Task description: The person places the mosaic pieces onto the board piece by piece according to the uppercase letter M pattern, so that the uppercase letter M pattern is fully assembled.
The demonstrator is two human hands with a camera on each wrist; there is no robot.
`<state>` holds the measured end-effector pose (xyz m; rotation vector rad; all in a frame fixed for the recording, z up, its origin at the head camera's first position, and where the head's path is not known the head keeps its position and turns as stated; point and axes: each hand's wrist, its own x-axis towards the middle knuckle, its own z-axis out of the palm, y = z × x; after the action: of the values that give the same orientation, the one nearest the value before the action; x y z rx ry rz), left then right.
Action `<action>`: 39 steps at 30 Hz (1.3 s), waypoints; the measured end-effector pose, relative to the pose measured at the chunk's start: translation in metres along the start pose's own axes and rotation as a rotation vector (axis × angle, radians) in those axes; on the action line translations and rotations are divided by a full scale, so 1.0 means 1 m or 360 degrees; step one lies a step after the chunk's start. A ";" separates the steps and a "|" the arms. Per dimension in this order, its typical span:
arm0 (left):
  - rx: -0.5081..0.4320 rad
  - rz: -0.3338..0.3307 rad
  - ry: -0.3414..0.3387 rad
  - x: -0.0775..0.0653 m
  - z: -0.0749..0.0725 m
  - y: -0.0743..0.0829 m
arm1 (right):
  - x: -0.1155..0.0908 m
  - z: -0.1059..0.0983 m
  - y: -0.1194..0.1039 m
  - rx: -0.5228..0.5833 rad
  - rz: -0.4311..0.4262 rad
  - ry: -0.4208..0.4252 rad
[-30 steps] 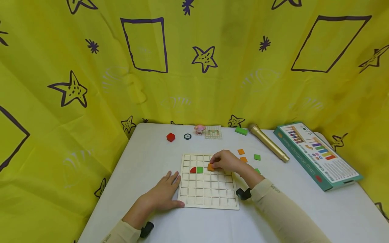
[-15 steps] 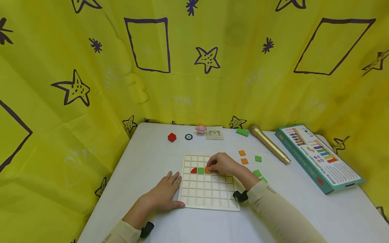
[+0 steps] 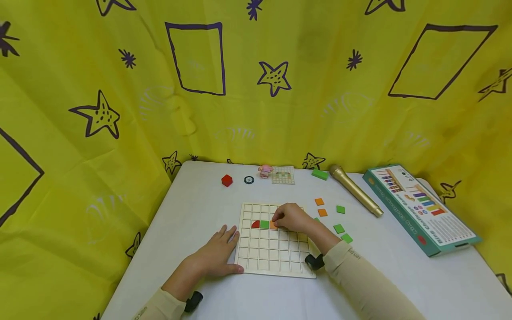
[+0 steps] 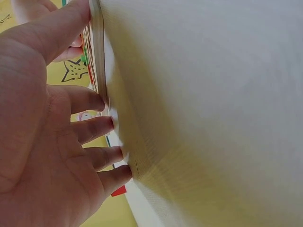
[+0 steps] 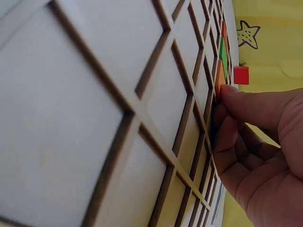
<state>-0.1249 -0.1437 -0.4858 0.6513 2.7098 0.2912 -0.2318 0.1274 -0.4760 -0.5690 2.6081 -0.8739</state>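
Observation:
A white grid board (image 3: pixel 264 254) lies on the table with a red quarter-round tile (image 3: pixel 255 225), a green square tile (image 3: pixel 264 225) and an orange square tile (image 3: pixel 273 225) side by side in one row. My right hand (image 3: pixel 294 218) has its thumb and curled fingers at the orange tile's right edge; in the right wrist view the thumb (image 5: pixel 241 97) touches that tile, which lies in its cell. My left hand (image 3: pixel 216 254) rests with spread fingers against the board's left side, the thumb at its near left corner. In the left wrist view its fingertips (image 4: pixel 124 171) press on the tabletop.
Right of the board lie two loose orange tiles (image 3: pixel 319 202) and several green tiles (image 3: pixel 340 209). Behind it stand a red block (image 3: pixel 226 180), a round disc (image 3: pixel 249 180), a pink figurine (image 3: pixel 265 171), a pattern card (image 3: pixel 283 175) and a green block (image 3: pixel 319 174). A gold microphone (image 3: pixel 356 191) and game box (image 3: pixel 420 209) lie right.
My right hand has moved slightly left with the orange tile, which now lies in the cell beside the green one. The left hand has stayed at the board's edge.

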 end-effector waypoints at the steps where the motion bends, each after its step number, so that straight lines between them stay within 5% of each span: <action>1: 0.0001 -0.0004 -0.0003 0.000 0.000 0.000 | 0.000 0.001 -0.001 0.0000 0.0006 0.0014; 39: -0.0017 0.0002 0.0008 -0.001 -0.002 0.002 | -0.009 0.001 0.002 0.0054 0.0067 0.0082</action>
<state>-0.1238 -0.1424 -0.4826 0.6504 2.7109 0.3079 -0.2241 0.1323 -0.4767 -0.4869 2.6357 -0.9297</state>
